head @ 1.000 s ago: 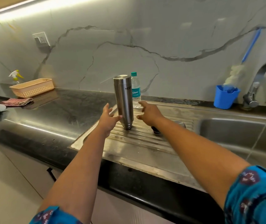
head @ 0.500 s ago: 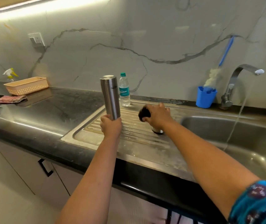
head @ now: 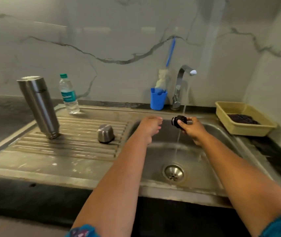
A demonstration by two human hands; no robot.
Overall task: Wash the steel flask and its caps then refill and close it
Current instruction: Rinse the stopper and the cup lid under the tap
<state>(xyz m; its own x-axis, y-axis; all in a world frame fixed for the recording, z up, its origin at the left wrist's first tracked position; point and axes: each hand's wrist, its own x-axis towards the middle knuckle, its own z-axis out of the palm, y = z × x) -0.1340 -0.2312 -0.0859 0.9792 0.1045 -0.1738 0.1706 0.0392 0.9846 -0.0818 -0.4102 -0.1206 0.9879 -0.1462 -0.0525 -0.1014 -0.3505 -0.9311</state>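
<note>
Over the steel basin (head: pixel 204 168), right hand (head: pixel 193 129) pinches round black cap (head: pixel 179 121); left hand (head: pixel 150 127) relaxed, empty.

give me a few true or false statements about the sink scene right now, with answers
1. The right hand holds the black inner cap over the sink basin. True.
2. The steel flask lies flat in the basin. False: it stands mouth down on the drainboard.
3. The tap is running. True: a water stream falls into the basin.
4. The left hand grips the steel outer cap. False: that cap sits alone on the drainboard; the left hand holds nothing.
5. The blue cup is beside the tap. True.
</note>
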